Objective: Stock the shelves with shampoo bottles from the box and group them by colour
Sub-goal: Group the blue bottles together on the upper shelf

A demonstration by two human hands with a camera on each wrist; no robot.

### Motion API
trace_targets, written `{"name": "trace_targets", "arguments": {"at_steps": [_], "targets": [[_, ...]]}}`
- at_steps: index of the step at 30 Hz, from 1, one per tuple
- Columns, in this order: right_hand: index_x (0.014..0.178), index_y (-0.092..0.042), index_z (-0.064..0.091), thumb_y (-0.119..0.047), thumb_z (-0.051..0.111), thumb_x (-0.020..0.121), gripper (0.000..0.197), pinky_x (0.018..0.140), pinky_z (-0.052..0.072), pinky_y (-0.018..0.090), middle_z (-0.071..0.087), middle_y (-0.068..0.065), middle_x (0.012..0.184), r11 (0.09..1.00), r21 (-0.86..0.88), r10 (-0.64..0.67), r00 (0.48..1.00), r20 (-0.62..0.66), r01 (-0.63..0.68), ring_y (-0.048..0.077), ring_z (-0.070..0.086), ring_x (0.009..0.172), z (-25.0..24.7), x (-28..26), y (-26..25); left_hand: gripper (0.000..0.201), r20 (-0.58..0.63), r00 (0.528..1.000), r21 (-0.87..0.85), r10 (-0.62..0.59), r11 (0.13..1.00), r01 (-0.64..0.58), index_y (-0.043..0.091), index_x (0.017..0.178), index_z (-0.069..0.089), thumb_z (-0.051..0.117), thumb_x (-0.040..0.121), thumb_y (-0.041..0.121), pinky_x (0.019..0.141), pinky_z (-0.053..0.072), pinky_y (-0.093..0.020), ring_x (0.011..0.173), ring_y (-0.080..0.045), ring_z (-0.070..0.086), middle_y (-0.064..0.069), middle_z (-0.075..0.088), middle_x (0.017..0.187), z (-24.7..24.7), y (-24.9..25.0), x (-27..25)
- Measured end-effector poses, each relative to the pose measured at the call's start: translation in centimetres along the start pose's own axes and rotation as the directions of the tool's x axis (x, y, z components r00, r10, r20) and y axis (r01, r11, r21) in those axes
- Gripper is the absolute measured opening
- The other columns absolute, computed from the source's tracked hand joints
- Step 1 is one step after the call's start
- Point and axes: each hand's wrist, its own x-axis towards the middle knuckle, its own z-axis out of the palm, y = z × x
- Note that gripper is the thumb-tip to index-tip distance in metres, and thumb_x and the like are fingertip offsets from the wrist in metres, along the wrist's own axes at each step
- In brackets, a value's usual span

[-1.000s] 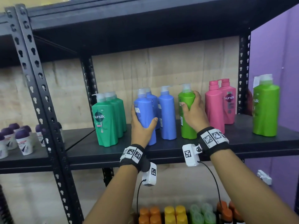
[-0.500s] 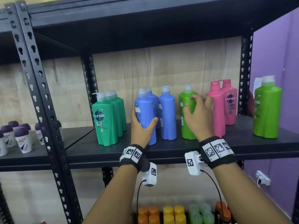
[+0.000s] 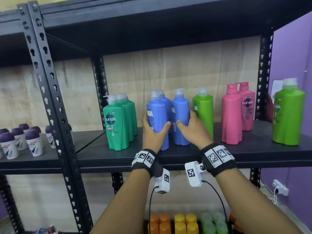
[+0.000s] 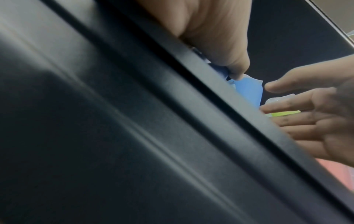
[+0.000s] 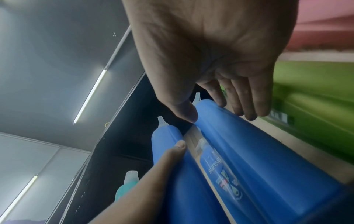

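Head view: blue bottles between both hands' fingers.

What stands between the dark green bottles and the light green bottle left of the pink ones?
Three blue bottles, with left hand and right hand on them; head view.

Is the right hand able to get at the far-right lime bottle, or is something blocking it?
Likely yes. The right hand only rests on a blue bottle, and the far lime bottle stands alone near the shelf's front edge, right of the pink bottles; nothing stands in front of it.
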Motion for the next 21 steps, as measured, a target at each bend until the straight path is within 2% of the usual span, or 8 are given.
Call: {"name": "trace_targets", "arguments": {"at_steps": [3, 6, 10, 13, 16, 18, 20, 21], "targets": [[0.154, -0.02, 0.027, -0.032, 0.063, 0.098, 0.068, 0.081, 0.039, 0.027, 0.06, 0.004, 0.134, 0.996, 0.067, 0.053, 0.998, 0.047, -0.056, 0.025, 0.061, 0.11, 0.8, 0.5, -0.1, 0.084, -0.045, 0.998, -0.018, -0.044, 0.999, 0.044, 0.043, 0.132, 0.026, 0.083, 0.071, 0.054, 0.088, 0.052, -0.029, 0.104, 0.002, 0.066, 0.031, 0.059, 0.115, 0.0, -0.2, 0.0], [0.151, -0.019, 0.029, -0.028, 0.067, 0.096, 0.067, 0.085, 0.041, 0.028, 0.058, 0.003, 0.134, 0.985, 0.165, 0.043, 0.999, 0.027, -0.047, 0.017, 0.056, 0.104, 1.4, 0.7, 0.2, 0.069, -0.057, 0.995, -0.021, -0.086, 0.996, 0.085, 0.049, 0.116, 0.026, 0.077, 0.07, 0.06, 0.081, 0.049, -0.029, 0.096, -0.008, 0.069, 0.027, 0.059, 0.106, 0.0, -0.1, 0.0], [0.152, -0.021, 0.03, -0.023, 0.07, 0.094, 0.071, 0.097, 0.044, 0.032, 0.053, -0.001, 0.139, 0.971, 0.241, 0.011, 1.0, -0.007, -0.009, 0.018, 0.056, 0.119, 1.9, 0.2, 0.8, 0.061, -0.068, 0.992, -0.056, -0.109, 0.993, 0.105, 0.04, 0.125, 0.039, 0.063, 0.072, 0.059, 0.086, 0.047, -0.029, 0.104, -0.011, 0.066, 0.016, 0.064, 0.117, 0.0, 0.1, 0.0], [0.157, -0.023, 0.024, -0.026, 0.071, 0.093, 0.079, 0.112, 0.042, 0.04, 0.044, 0.0, 0.152, 0.971, 0.24, 0.001, 1.0, -0.007, 0.001, 0.018, 0.05, 0.133, 2.3, -0.3, 1.3, 0.059, -0.106, 0.985, -0.06, -0.134, 0.99, 0.128, 0.028, 0.13, 0.055, 0.057, 0.076, 0.053, 0.095, 0.044, -0.035, 0.11, -0.02, 0.059, 0.0, 0.052, 0.124, -0.4, 0.2, 0.2], [0.156, -0.028, 0.023, -0.031, 0.072, 0.092, 0.08, 0.116, 0.039, 0.039, 0.038, -0.004, 0.152, 0.968, 0.252, 0.0, 1.0, -0.015, 0.004, 0.014, 0.044, 0.138, 2.5, -0.4, 1.5, 0.07, -0.127, 0.982, -0.075, -0.14, 0.988, 0.132, 0.026, 0.14, 0.049, 0.06, 0.076, 0.053, 0.097, 0.044, -0.035, 0.114, -0.02, 0.058, -0.002, 0.049, 0.132, -0.5, 0.5, 0.0], [0.153, -0.031, 0.025, -0.034, 0.072, 0.092, 0.078, 0.111, 0.039, 0.028, 0.036, -0.006, 0.146, 0.967, 0.255, -0.013, 1.0, -0.026, 0.02, 0.001, 0.042, 0.133, 2.8, -0.5, 1.6, 0.076, -0.146, 0.982, -0.092, -0.121, 0.99, 0.108, 0.026, 0.14, 0.043, 0.068, 0.075, 0.057, 0.099, 0.049, -0.039, 0.115, -0.019, 0.06, -0.002, 0.052, 0.133, -0.4, 0.7, -0.2], [0.148, -0.036, 0.028, -0.037, 0.072, 0.092, 0.071, 0.1, 0.039, 0.013, 0.037, -0.007, 0.143, 0.963, 0.265, -0.047, 0.998, -0.038, 0.055, -0.024, 0.039, 0.117, 3.2, -0.6, 1.8, 0.072, -0.167, 0.978, -0.061, -0.125, 0.991, 0.116, 0.026, 0.128, 0.042, 0.078, 0.075, 0.057, 0.097, 0.052, -0.043, 0.11, -0.019, 0.063, -0.002, 0.058, 0.126, -0.4, 0.6, -0.2], [0.146, -0.038, 0.029, -0.039, 0.071, 0.093, 0.068, 0.1, 0.041, 0.014, 0.038, -0.007, 0.143, 0.959, 0.275, -0.056, 0.997, -0.046, 0.067, -0.027, 0.039, 0.114, 3.5, -0.8, 2.0, 0.068, -0.175, 0.975, -0.035, -0.139, 0.99, 0.135, 0.026, 0.122, 0.041, 0.081, 0.076, 0.055, 0.096, 0.053, -0.043, 0.107, -0.02, 0.064, -0.001, 0.059, 0.123, -0.4, 0.6, -0.1]]}}
